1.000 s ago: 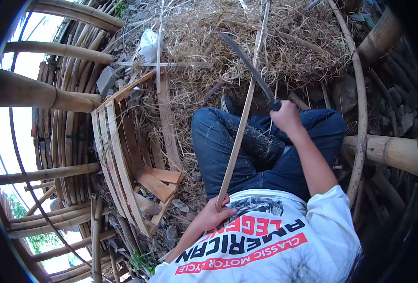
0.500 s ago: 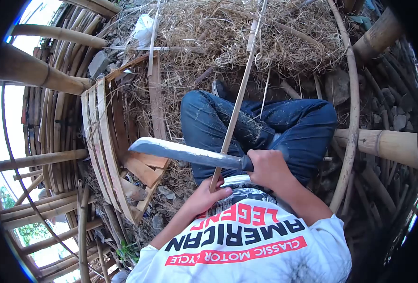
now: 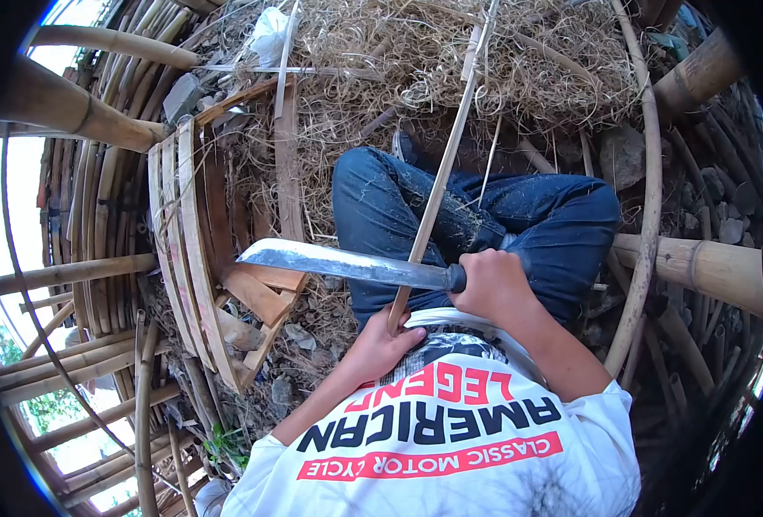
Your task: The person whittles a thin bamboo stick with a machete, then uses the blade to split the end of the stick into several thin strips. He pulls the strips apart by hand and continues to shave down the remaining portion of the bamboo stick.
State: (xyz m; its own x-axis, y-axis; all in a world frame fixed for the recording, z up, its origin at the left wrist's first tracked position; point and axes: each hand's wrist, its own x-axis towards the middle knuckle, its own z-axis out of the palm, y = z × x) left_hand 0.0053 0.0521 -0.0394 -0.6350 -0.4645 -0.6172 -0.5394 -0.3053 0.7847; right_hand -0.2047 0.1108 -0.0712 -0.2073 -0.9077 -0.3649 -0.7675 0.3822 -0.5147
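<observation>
My right hand is closed round the dark handle of a machete. Its broad grey blade points left and lies across a long, thin bamboo strip, close above my left hand. The near end of that strip is gripped in my left hand, held low in front of my shirt. From there the strip slants up and away, past my crossed legs, toward the pile of shavings. Whether the cutting edge bites into the strip cannot be made out.
A heap of curly bamboo shavings lies beyond my legs. To the left stands a slatted wooden crate. Bamboo poles jut in from the left, and a thick bamboo pole lies at the right. A white plastic bag sits at the back.
The machete and both hands appear slightly higher in the view, with the blade still across the strip. My grips are unchanged. The whole view has shifted a little.
</observation>
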